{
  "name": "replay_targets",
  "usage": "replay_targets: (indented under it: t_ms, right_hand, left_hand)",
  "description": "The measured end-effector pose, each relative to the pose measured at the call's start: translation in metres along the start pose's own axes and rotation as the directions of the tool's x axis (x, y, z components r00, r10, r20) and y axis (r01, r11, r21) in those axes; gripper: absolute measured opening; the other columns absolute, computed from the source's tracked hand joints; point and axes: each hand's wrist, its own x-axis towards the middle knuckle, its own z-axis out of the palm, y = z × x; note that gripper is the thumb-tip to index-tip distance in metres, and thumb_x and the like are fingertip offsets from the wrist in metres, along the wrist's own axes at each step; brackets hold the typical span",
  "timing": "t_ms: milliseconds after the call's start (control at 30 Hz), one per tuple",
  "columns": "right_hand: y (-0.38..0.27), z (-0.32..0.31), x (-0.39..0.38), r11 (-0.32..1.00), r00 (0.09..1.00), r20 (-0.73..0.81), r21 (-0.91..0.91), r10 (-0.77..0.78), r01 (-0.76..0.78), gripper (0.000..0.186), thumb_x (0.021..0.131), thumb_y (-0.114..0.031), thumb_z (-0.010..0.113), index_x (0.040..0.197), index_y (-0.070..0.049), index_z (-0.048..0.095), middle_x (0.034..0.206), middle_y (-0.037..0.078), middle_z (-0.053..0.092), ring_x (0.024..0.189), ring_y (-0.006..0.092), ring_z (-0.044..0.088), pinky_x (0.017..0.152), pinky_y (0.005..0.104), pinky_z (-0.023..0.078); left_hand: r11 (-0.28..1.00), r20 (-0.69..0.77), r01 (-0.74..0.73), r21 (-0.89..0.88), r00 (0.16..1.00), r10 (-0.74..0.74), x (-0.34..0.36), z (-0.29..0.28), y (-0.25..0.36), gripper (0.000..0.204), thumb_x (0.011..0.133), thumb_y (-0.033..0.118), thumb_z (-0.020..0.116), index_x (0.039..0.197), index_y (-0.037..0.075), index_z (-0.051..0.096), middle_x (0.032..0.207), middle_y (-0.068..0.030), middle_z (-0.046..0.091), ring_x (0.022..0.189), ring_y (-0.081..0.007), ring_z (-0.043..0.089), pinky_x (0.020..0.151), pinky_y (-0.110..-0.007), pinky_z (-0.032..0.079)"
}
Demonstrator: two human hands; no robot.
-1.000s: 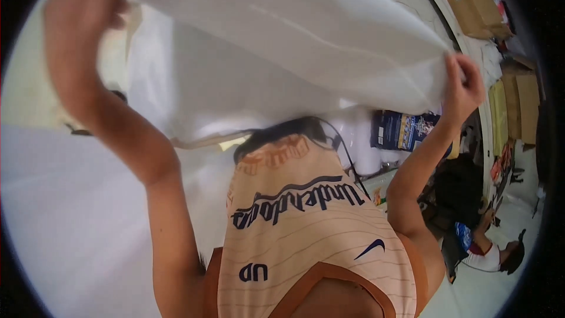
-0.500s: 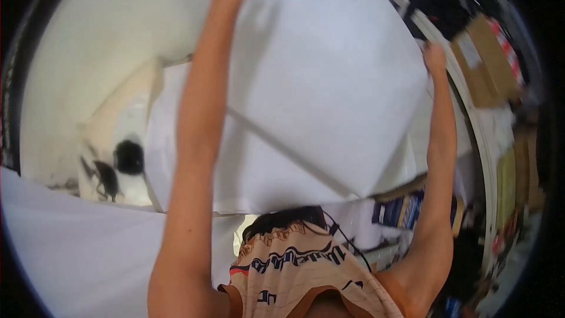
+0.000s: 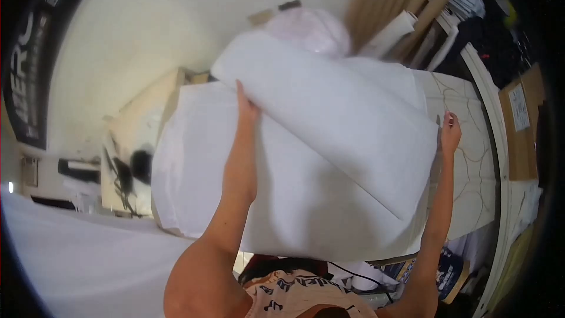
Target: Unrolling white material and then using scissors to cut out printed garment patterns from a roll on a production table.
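Observation:
A large white sheet [image 3: 347, 123] lies doubled over itself, with a diagonal folded edge running across the middle. My left hand [image 3: 247, 106] grips this fold near its upper left end; the thumb shows and the other fingers are hidden behind the sheet. At the right, my right hand [image 3: 451, 131] has its fingers curled closed at the sheet's side edge, where a corner of the sheet juts toward it. Under the sheet is a table covering [image 3: 462, 141] in pale beige with thin curved lines, showing at the right end.
Cardboard tubes and a white roll [image 3: 393, 32] lean at the back right. A pinkish plastic-wrapped bundle [image 3: 309, 29] sits behind the sheet. A cardboard box [image 3: 521, 123] stands on the right-hand shelf. Black objects [image 3: 141, 166] lie at the left, and white fabric [image 3: 76, 247] hangs at the lower left.
Both hands have come down and nearer to me, bringing the raised sheet lower. Its folded part has flattened, uncovering the patterned table end at the right. The view has shifted too.

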Motion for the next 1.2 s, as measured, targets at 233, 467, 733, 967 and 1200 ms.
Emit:
replay_targets:
  t_ms: [233,467,733,967,1200]
  right_hand:
    - [0.033,-0.067,-0.213,0.864,0.896,0.327,0.303,0.302,-0.402,0.032,0.087,-0.024,0.081,0.103,0.002,0.072,0.081,0.001,0.065,0.074,0.0088,0.055,0.068,0.0258,0.046]
    - [-0.04,-0.13,-0.228,0.615,0.97,0.117,0.756,0.212,-0.226,0.012,0.094,-0.012,0.074,0.095,-0.003,0.065,0.074,-0.01,0.049,0.065,0.001,0.038,0.058,0.0196,0.029]
    - [-0.134,-0.2,-0.073,0.704,0.991,-0.126,0.708,0.049,0.055,0.025,0.101,-0.02,0.066,0.112,0.002,0.069,0.093,0.008,0.072,0.084,0.0083,0.062,0.073,0.0262,0.05]
    - [-0.059,-0.031,-0.003,0.962,0.975,0.134,0.231,-0.177,0.143,0.036,0.082,-0.032,0.081,0.094,0.001,0.071,0.085,0.017,0.073,0.08,0.0294,0.071,0.072,0.0398,0.055]
    - [-0.044,-0.022,-0.073,0.773,0.92,0.392,0.585,-0.002,-0.248,0.05,0.083,-0.039,0.084,0.107,0.002,0.068,0.072,0.001,0.061,0.067,0.01,0.056,0.059,0.0284,0.046]
  left_hand:
    - [0.946,0.153,0.309,-0.097,0.944,-0.292,0.034,-0.017,-0.042,0.053,0.101,0.036,0.058,0.141,0.001,0.052,0.14,-0.0177,0.06,0.131,-0.0318,0.056,0.112,-0.046,0.047]
    - [0.984,-0.107,-0.136,-0.117,0.987,0.123,-0.033,-0.027,0.065,0.067,0.096,0.038,0.06,0.149,0.0,0.043,0.153,-0.0181,0.047,0.141,-0.0386,0.044,0.119,-0.053,0.035]
    - [0.857,0.076,-0.334,-0.393,0.917,0.393,-0.129,0.019,0.246,0.069,0.088,0.037,0.068,0.146,0.005,0.048,0.152,-0.0123,0.048,0.14,-0.0336,0.044,0.118,-0.055,0.034]
    - [0.966,-0.007,-0.199,-0.165,0.98,0.2,-0.134,-0.024,0.199,0.052,0.094,0.032,0.065,0.137,0.004,0.055,0.141,-0.0114,0.058,0.129,-0.031,0.055,0.111,-0.052,0.045]
    - [0.998,-0.326,0.008,0.056,0.945,0.011,-0.202,-0.168,0.117,0.042,0.096,0.02,0.062,0.131,-0.004,0.057,0.131,-0.0163,0.063,0.119,-0.032,0.063,0.101,-0.047,0.055]
